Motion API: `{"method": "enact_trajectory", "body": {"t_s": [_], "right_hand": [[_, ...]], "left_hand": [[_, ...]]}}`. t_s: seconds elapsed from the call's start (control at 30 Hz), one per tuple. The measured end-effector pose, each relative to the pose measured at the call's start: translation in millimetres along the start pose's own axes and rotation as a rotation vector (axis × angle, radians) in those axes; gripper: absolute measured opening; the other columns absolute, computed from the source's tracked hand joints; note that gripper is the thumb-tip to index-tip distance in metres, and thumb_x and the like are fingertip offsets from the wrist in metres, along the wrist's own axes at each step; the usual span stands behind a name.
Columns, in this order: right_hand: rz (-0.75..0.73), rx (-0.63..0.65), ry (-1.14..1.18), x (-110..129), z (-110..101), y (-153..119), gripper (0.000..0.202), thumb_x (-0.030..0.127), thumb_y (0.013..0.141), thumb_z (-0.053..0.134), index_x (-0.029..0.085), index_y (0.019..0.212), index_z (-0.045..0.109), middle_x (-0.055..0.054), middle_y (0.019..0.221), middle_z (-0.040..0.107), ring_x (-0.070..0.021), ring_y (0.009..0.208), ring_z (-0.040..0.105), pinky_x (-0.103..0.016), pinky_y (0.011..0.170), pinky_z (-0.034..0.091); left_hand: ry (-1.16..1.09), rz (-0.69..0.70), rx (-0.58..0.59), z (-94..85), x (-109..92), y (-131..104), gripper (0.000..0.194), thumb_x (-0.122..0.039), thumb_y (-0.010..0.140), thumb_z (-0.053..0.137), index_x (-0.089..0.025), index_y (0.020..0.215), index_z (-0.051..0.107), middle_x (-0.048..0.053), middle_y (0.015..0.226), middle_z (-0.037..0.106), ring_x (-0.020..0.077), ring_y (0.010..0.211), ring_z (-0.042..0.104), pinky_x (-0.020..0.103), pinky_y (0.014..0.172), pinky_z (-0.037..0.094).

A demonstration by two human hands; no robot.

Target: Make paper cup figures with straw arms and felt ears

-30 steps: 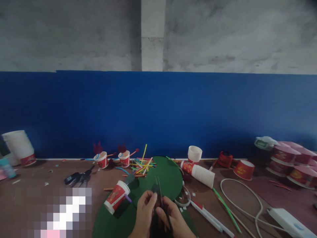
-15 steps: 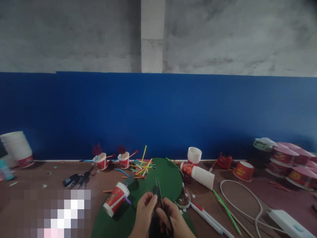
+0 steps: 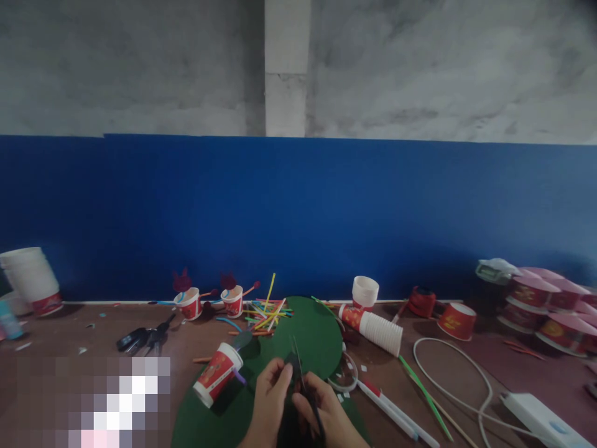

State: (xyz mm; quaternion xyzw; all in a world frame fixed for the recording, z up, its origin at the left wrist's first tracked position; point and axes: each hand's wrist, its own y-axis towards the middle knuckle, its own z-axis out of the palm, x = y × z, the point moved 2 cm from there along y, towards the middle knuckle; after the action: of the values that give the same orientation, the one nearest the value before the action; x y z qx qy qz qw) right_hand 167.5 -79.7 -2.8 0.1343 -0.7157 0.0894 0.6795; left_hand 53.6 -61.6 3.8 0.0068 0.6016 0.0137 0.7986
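My right hand (image 3: 332,414) is closed around the black handles of a pair of scissors (image 3: 299,361), whose thin blades point away from me. Between thumb and fingers, my left hand (image 3: 270,392) pinches a small dark flat piece (image 3: 293,359) right beside the blades. Whether the blades bite into it cannot be made out. Both hands are over a green sheet (image 3: 312,330). To their left, a red-and-white paper cup (image 3: 218,373) lies tilted, with a purple strip at its side.
Two decorated cups (image 3: 188,304) stand at the back, near a pile of colored sticks (image 3: 270,316). Nested paper cups (image 3: 380,331) lie right of the sheet. Markers (image 3: 392,410), a white cable (image 3: 485,373) and a power strip (image 3: 536,420) are farther right; keys (image 3: 148,339) lie left.
Both hands have shifted very slightly left in view, along with the whole scene. The scissor blades look a little closer together. Left and right grips stay the same.
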Motion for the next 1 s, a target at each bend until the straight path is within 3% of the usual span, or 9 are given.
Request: {"method": "enact_trajectory", "body": {"t_s": [0.37, 0.6, 1.0], "right_hand": [[0.044, -0.007, -0.089, -7, -9, 4, 0.042, 0.058, 0.071, 0.060, 0.019, 0.072, 0.046, 0.009, 0.044, 0.043, -0.0055, 0.036, 0.039, -0.016, 0.035, 0.032], [0.100, 0.044, -0.125, -4, -18, 2, 0.030, 0.045, 0.072, 0.062, 0.017, 0.074, 0.050, 0.009, 0.046, 0.046, -0.0055, 0.038, 0.042, -0.015, 0.037, 0.033], [0.157, 0.040, -0.155, 1, -18, 2, 0.035, 0.051, 0.070, 0.061, 0.019, 0.074, 0.048, 0.010, 0.043, 0.045, -0.0052, 0.033, 0.040, -0.014, 0.032, 0.030]], "left_hand": [[0.092, -0.006, 0.024, -8.2, 4, 11, 0.043, -0.055, 0.064, 0.065, -0.020, 0.056, 0.041, -0.010, 0.048, 0.031, 0.0072, 0.046, 0.025, 0.021, 0.046, 0.021], [0.172, -0.012, 0.124, -11.8, 3, 15, 0.039, -0.050, 0.065, 0.065, -0.020, 0.055, 0.043, -0.009, 0.046, 0.033, 0.0076, 0.045, 0.028, 0.021, 0.045, 0.019], [0.073, -0.133, 0.101, -9.3, 2, 11, 0.046, -0.059, 0.063, 0.064, -0.019, 0.058, 0.042, -0.010, 0.045, 0.033, 0.0062, 0.044, 0.023, 0.020, 0.045, 0.013]]}}
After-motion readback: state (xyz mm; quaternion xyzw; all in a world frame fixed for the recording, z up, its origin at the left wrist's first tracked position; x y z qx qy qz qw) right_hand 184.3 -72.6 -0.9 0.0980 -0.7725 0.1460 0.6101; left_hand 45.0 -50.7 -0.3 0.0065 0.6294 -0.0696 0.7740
